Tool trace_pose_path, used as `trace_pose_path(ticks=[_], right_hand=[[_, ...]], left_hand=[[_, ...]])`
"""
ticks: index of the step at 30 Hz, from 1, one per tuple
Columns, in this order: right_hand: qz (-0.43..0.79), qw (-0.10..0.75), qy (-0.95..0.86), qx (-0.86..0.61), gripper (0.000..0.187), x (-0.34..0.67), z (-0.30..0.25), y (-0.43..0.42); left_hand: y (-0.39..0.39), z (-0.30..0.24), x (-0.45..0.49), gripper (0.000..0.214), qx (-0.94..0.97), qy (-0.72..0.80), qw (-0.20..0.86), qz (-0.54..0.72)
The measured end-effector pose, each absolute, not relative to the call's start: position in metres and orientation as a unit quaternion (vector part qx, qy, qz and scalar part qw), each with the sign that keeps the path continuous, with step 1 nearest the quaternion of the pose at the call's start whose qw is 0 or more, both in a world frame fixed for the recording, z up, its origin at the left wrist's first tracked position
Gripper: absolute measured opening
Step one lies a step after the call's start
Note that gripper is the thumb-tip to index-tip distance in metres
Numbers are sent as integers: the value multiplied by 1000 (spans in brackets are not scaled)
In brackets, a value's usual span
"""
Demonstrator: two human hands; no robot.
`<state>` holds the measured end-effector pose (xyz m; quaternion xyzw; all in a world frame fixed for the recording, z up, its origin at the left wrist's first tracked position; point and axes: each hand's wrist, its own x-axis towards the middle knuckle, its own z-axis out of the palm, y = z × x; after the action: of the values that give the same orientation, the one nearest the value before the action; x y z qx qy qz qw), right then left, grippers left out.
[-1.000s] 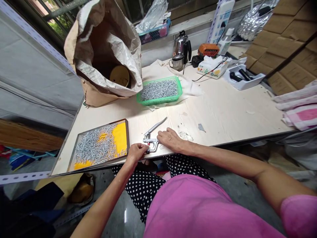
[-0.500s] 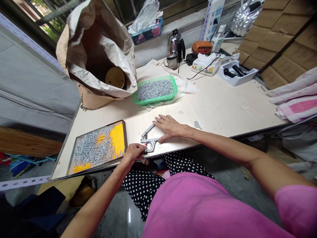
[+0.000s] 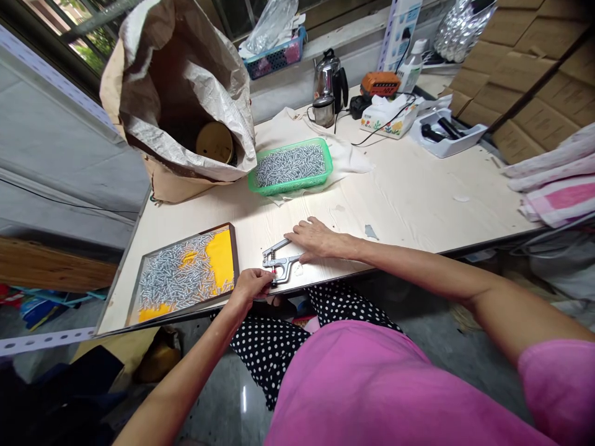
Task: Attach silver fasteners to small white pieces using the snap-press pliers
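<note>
Silver metal shows between the two hands: a pair of lever pliers (image 3: 288,262) lies flat on the pale surface (image 3: 409,192), its head towards the left hand (image 3: 253,285) and its handles towards the right hand (image 3: 318,238). Those handles stand wide apart. The right hand grasps across them, fingers over the end of the upper lever and thumb at the tip of the lower one. At the head, beside a small red part (image 3: 274,271), the left hand's fingertips are drawn together and touch the tool; what they may be pinching is too small and too hidden to tell.

Just to the left of the left hand, a dark-rimmed tray (image 3: 235,251) holds a thick spread of small silver pins (image 3: 171,272) over a yellow base (image 3: 220,254), bare mostly at the side nearest that hand. Beyond both hands, a green basket (image 3: 295,185) carries more small metal pieces (image 3: 292,162). Farther out past the left hand stands a large sack (image 3: 218,87), its mouth gaping, with a round container (image 3: 214,141) inside. Well beyond the right hand are a steel kettle (image 3: 326,80), a metal cup (image 3: 324,111) and a flowered tissue pack (image 3: 388,118). Near the right forearm lies a grey scrap (image 3: 370,231).
</note>
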<state>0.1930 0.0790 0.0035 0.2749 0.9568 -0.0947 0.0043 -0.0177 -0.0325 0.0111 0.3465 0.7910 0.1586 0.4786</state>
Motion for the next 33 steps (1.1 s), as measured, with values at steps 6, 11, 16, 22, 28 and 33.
trace_pose_path(ticks=[6,11,16,22,28,33], right_hand=[[-97,-14,959,267,41,192,0,69],[-116,-49,957,259,55,194,-4,59],[-149,-25,936,317,86,200,-1,60],[-113,11,939,324,40,200,2,61],[-119,-15,952,282,21,198,-18,55],[-119,-69,947,289,23,203,-31,63]], left_hand=[[-42,13,-15,22,604,766,195,103],[-17,6,0,51,773,622,103,69],[9,4,6,61,834,538,123,-21],[9,9,16,46,828,549,96,-61],[5,8,22,20,815,565,115,-50],[10,1,16,24,815,568,112,-8]])
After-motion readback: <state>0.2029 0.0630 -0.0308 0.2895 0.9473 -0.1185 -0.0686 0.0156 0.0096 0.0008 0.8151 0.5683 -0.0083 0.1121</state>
